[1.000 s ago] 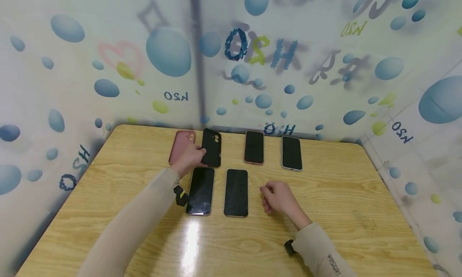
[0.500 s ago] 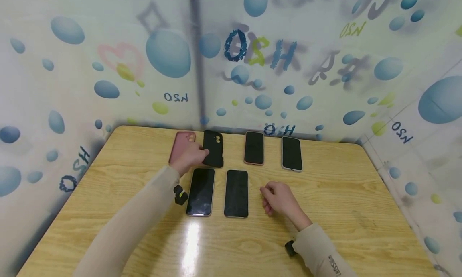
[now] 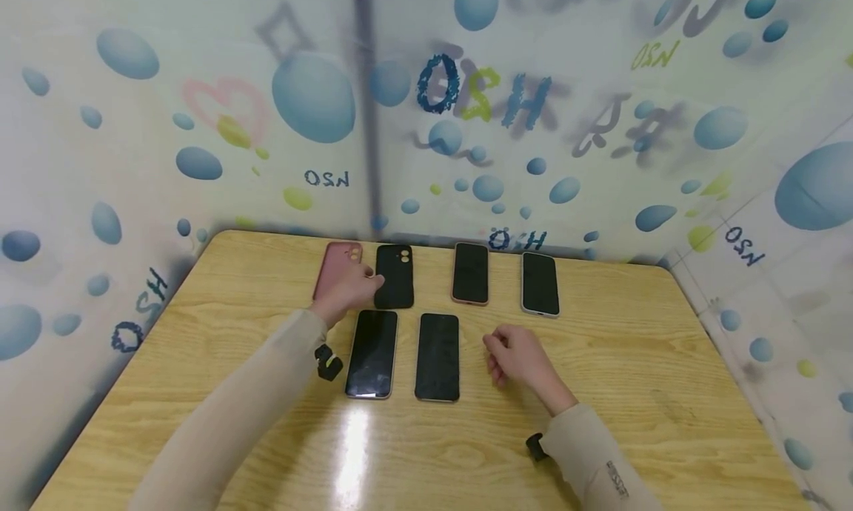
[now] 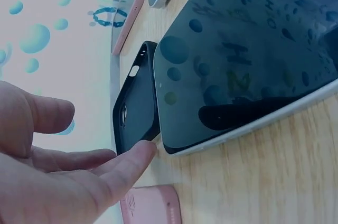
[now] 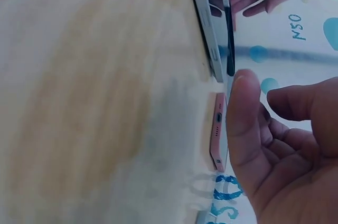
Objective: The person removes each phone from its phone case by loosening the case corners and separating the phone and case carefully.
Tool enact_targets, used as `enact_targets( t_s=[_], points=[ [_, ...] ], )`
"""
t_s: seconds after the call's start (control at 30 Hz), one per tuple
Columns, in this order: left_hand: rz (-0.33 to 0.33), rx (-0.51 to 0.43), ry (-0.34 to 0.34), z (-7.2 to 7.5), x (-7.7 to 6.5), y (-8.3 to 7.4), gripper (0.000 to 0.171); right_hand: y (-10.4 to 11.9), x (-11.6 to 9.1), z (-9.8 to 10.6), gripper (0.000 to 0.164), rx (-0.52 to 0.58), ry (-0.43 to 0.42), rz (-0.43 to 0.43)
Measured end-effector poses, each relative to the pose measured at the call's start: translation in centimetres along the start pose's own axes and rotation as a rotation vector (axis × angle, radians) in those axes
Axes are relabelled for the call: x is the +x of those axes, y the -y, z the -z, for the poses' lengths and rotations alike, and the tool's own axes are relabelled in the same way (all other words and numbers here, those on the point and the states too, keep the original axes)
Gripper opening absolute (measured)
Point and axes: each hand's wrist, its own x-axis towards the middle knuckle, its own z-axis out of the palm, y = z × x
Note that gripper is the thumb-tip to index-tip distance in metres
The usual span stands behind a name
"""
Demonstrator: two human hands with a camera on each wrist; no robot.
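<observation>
My left hand (image 3: 349,287) reaches over the pink phone case (image 3: 331,268), covering part of it. Its fingertips are right at the left edge of a black phone case (image 3: 397,278), which lies with its hollow side up. In the left wrist view the thumb stands apart from the black case (image 4: 138,110) and the fingers are extended. Closer to me lie two dark-screened phones, a left one (image 3: 372,354) and a right one (image 3: 437,357). To the right of them my right hand (image 3: 523,357) is loosely curled over the table, holding nothing.
Along the back of the wooden table (image 3: 633,363) lie a phone with a pink edge (image 3: 470,274) and a phone with a pale edge (image 3: 540,284). A printed wall covering (image 3: 426,185) rises right behind the table's back edge.
The black case has shifted a little to the right and turned straighter, away from the pink case. My left hand has stayed beside it; the right hand has hardly moved.
</observation>
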Motion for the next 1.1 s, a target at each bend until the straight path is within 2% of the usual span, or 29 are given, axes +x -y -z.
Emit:
enact_targets(
  t_s=[0.27,0.5,0.67,0.83,1.1],
  points=[
    [-0.080,0.022,-0.035,-0.3,-0.7,0.0,0.057,0.3,2.2,1.2,0.019,-0.118,-0.107,0.050],
    [-0.211,0.048,-0.053,-0.9,-1.6,-0.4,0.052,0.7,3.9,1.8,0.020,-0.212,-0.170,0.065],
    [-0.260,0.051,-0.069,-1.8,-2.0,-0.6,0.050,1.1,4.8,2.1,0.025,-0.243,-0.172,0.029],
    [-0.267,0.064,-0.068,-2.5,-2.3,-0.7,0.050,1.2,5.5,2.4,0.032,-0.261,-0.158,-0.009],
    [-0.302,0.119,-0.067,-3.3,-3.0,-0.9,0.050,1.0,7.0,2.3,0.047,-0.228,-0.130,-0.082]
  ],
)
